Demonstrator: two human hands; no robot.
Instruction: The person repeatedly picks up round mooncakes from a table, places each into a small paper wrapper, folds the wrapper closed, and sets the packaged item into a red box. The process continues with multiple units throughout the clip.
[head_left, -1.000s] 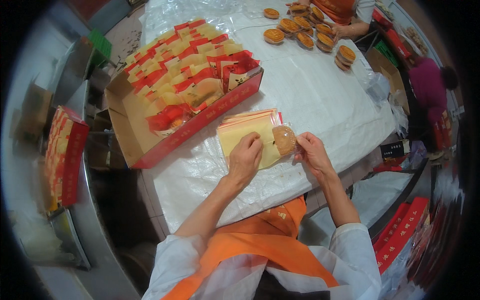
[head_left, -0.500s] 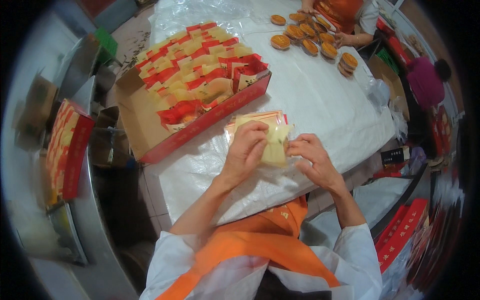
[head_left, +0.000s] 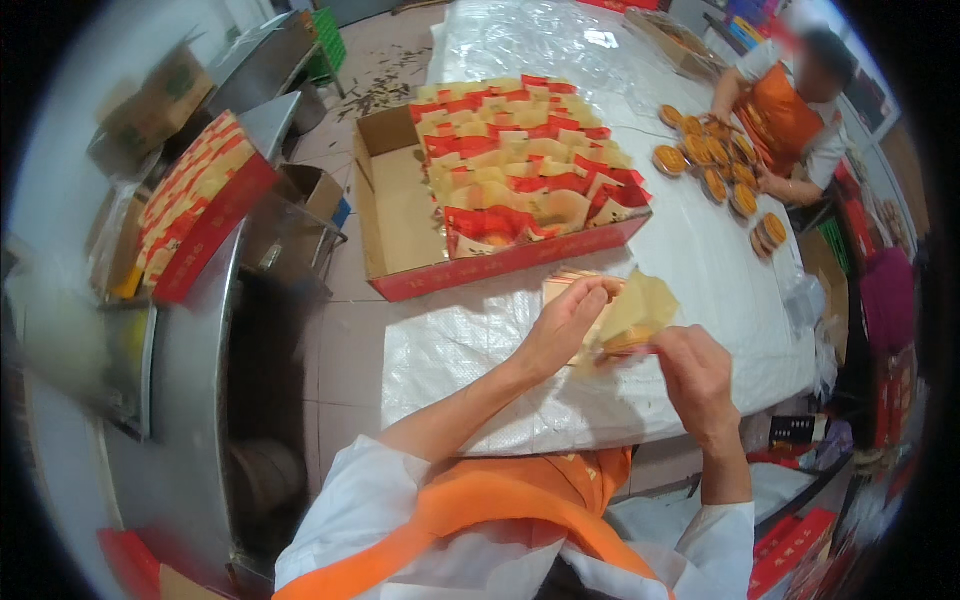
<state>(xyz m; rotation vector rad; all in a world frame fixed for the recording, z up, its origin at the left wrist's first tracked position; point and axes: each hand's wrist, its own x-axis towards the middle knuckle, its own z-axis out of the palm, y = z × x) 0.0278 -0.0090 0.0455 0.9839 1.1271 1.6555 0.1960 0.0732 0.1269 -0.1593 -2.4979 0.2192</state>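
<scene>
My left hand [head_left: 572, 322] pinches the left edge of a pale yellow paper pouch [head_left: 648, 302] in front of me. A brownish round shape shows at the pouch's lower part, too blurred to make out fully. My right hand [head_left: 699, 375] is closed at the pouch's lower right edge, its fingertips partly hidden. Beneath and behind my left fingers lies a stack of printed flat packets [head_left: 560, 286] on the white table cover. Just beyond it stands a red-sided carton [head_left: 510, 262], packed with rows of red and yellow pouches, its left part bare cardboard.
Round golden pastries in clear cups [head_left: 712, 152] cluster at the far right, where a co-worker in an orange apron [head_left: 778, 118] handles them. White sheeting covers the table [head_left: 470, 400]. Another filled red carton [head_left: 205, 215] rests on the metal counter [head_left: 185, 400] at left.
My view has swung left, shifting the scene rightward. The yellow pouch now stands tilted and fuller, with a brownish shape showing low in it. My right hand has turned, knuckles up, at its lower edge.
</scene>
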